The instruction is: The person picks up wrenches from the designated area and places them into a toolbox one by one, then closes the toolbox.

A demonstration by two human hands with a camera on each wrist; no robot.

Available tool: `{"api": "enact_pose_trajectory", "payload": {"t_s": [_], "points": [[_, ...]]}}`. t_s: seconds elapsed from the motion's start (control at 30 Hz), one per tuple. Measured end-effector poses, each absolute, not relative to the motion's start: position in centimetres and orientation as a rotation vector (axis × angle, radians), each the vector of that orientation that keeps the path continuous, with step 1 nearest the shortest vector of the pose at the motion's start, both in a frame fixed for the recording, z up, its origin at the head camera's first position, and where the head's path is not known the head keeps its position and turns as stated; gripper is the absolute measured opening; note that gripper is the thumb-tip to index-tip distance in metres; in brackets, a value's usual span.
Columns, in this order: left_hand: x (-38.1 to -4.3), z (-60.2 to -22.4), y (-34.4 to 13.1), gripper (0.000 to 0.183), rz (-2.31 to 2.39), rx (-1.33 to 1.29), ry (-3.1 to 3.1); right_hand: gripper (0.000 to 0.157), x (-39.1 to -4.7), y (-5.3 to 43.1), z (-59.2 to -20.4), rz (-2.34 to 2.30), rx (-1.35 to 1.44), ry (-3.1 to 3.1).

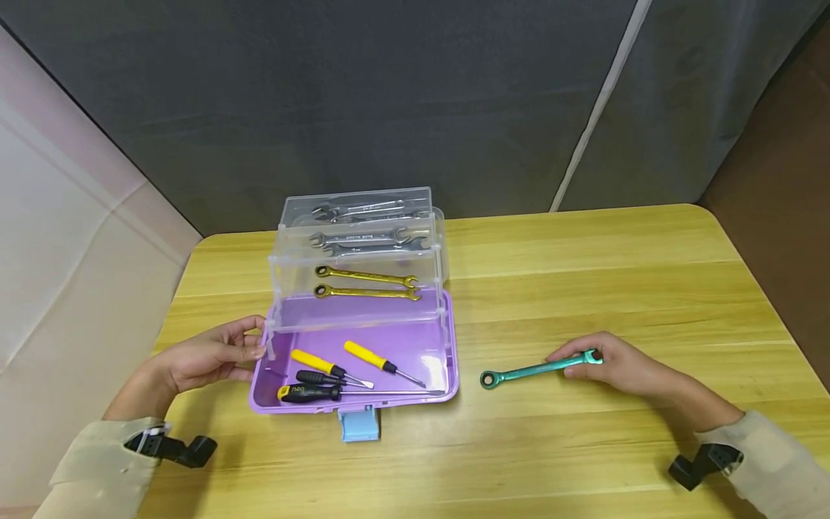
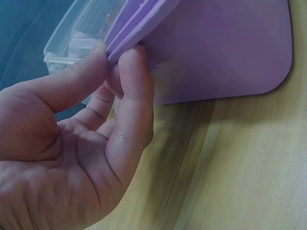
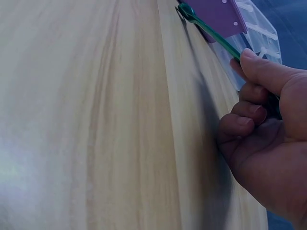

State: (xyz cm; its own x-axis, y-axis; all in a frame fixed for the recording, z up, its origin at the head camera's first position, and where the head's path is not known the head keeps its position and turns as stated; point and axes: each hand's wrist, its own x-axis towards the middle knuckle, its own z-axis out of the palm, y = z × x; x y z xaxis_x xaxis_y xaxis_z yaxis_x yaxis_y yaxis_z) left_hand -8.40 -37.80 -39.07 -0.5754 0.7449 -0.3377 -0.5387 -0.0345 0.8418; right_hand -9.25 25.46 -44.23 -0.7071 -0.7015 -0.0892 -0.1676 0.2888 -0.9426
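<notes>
Right hand [image 1: 622, 366] around green wrench [image 1: 532, 371]

Faint stamped lettering on the silver wrenches [image 1: 368, 240] and the black-handled screwdriver [image 1: 310, 393] is too small to read.

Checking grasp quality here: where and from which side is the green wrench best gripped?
By the plain shank near its open end, from above, as the right hand pinches the green wrench. It lies flat on the table, so only top and edges are reachable.
</notes>
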Motion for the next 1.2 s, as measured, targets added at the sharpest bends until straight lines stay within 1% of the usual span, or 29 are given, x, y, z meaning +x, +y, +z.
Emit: {"api": "enact_pose_trajectory", "payload": {"t_s": [0.4, 0.7, 0.87, 1.07, 1.13, 1.2], "points": [[-8.4, -39.2, -37.8, 0.034, 1.764, 0.231, 1.287, 0.024, -9.0, 25.8, -44.7, -1.511, -0.692, 2.082], [-8.5, -39.1, -37.8, 0.033, 1.766, 0.242, 1.275, 0.024, -9.0, 25.6, -43.4, -1.569, -0.5, 2.131], [-8.6, -39.1, -37.7, 0.033, 1.767, 0.245, 1.269, 0.025, -9.5, 25.5, -42.6, -1.606, -0.521, 2.118], [-8.7, -39.1, -37.8, 0.032, 1.765, 0.249, 1.271, 0.037, -10.4, 24.9, -41.6, -1.673, -0.568, 2.034], [-8.7, -39.1, -37.8, 0.033, 1.765, 0.251, 1.27, 0.036, -10.6, 24.6, -41.1, -1.667, -0.553, 2.045], [-8.7, -39.1, -37.8, 0.033, 1.763, 0.254, 1.27, 0.031, -10.8, 24.1, -40.6, -1.65, -0.544, 2.075]]}}
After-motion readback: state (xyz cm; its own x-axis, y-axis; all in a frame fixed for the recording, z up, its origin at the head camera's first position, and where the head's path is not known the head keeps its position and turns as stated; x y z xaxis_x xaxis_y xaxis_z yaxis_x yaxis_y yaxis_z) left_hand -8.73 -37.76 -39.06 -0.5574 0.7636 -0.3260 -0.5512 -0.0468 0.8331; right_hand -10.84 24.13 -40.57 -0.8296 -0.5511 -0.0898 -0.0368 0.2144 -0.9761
